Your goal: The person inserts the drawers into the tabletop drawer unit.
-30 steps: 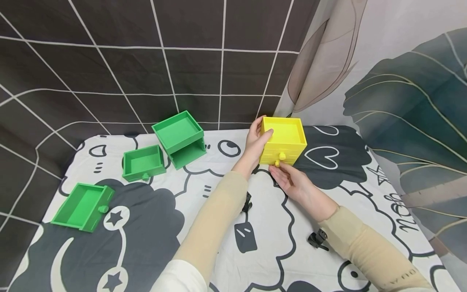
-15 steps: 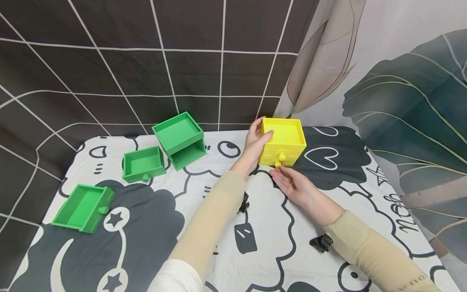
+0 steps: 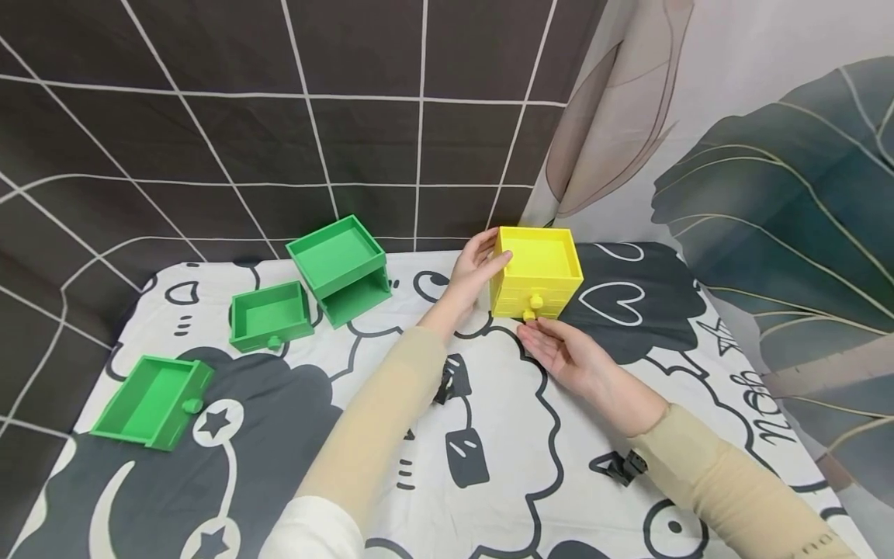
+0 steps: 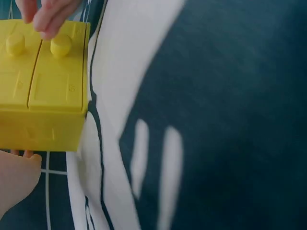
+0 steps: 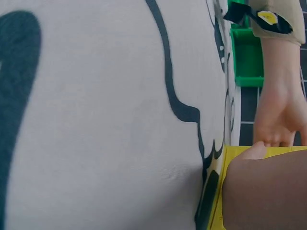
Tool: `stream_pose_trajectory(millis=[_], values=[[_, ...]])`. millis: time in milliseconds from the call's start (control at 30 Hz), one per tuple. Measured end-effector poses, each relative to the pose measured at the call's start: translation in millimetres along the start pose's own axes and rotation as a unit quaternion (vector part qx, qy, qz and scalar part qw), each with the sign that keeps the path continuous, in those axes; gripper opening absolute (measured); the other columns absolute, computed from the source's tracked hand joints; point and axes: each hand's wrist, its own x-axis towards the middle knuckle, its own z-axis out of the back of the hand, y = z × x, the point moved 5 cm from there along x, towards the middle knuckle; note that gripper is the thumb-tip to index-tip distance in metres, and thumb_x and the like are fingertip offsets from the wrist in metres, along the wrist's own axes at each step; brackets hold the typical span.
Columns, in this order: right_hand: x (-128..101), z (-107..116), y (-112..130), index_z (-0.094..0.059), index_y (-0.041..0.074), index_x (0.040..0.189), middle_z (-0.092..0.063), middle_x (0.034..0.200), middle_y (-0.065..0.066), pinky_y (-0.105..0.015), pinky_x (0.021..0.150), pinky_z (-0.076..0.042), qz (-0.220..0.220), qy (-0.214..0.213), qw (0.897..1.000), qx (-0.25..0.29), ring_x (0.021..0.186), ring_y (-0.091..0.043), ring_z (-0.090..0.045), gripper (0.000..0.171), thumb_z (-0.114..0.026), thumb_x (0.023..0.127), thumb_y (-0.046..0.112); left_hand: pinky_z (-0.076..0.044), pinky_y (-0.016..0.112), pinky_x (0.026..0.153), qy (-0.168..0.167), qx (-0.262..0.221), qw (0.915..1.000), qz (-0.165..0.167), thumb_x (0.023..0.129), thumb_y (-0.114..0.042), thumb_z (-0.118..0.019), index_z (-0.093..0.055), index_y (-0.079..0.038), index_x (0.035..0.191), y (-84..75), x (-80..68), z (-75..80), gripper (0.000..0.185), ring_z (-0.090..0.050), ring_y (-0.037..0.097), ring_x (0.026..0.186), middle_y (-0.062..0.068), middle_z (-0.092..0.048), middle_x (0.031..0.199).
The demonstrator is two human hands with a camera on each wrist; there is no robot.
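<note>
The left hand [image 3: 475, 268] gripped the small yellow plastic drawer box [image 3: 536, 273] by its side; the right hand [image 3: 566, 353], fingers relaxed, touched its lower knob [image 3: 529, 314].

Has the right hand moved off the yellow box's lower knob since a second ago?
Yes. The right hand has dropped slightly toward the camera; its fingertips now sit just below the lower knob of the yellow box.

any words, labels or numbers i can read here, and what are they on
Tablecloth: dark handwritten letters near its right edge, cut off and warped, not readable.
Right sleeve: a few small letters near the frame's bottom edge, too small to read.
Yellow drawer box: faint embossed marks on the drawer fronts in the left wrist view, blurred, not readable.
Green drawers and green frame: no text.
</note>
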Motion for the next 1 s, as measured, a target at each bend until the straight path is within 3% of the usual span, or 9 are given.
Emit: stream_pose_trajectory(millis=[167,367,733,1000], values=[[-3.6,-5.2,2.5,-0.07,0.003,0.103,-0.082,0.097,-0.011,-0.025,0.097,-0.064,0.007,0.012,1.0,-0.014,0.095,-0.016,-0.08,0.025,-0.05,0.113,0.014,-0.033,0.036,0.133,0.011,-0.01,0.9999,0.005,0.103,-0.008,-0.067,-0.045,-0.005,0.158,3.9,-7.8,6.8,0.059,-0.042,0.028,0.156,0.014,-0.048,0.164],[-6.6,-16.8,1.6,-0.07,0.003,0.103,-0.082,0.097,-0.01,-0.024,0.092,-0.065,0.008,0.024,0.999,-0.032,0.095,-0.015,-0.079,0.023,-0.051,0.112,0.013,-0.037,0.04,0.132,0.036,0.027,0.9988,0.02,0.104,-0.009,-0.066,-0.046,-0.004,0.158,5.8,-19.5,17.9,0.057,-0.043,0.03,0.155,0.015,-0.048,0.163],[-11.0,-35.7,4.0,-0.068,0.003,0.107,-0.081,0.1,-0.009,-0.025,0.092,-0.065,0.018,0.055,0.996,-0.072,0.097,-0.015,-0.079,0.022,-0.049,0.113,0.012,-0.04,0.043,0.129,0.056,0.053,0.9964,0.035,0.105,-0.008,-0.063,-0.047,0.0,0.155,-4.3,-44.2,40.7,0.053,-0.048,0.035,0.152,0.023,-0.049,0.161],[-15.6,-48.7,8.7,-0.069,0.004,0.103,-0.08,0.101,-0.009,-0.025,0.091,-0.065,0.023,0.069,0.994,-0.086,0.098,-0.015,-0.078,0.025,-0.048,0.113,0.011,-0.04,0.04,0.129,0.073,0.093,0.9912,0.059,0.106,-0.013,-0.064,-0.05,-0.003,0.154,-11.0,-66.9,56.1,0.05,-0.052,0.031,0.15,0.019,-0.054,0.159]])
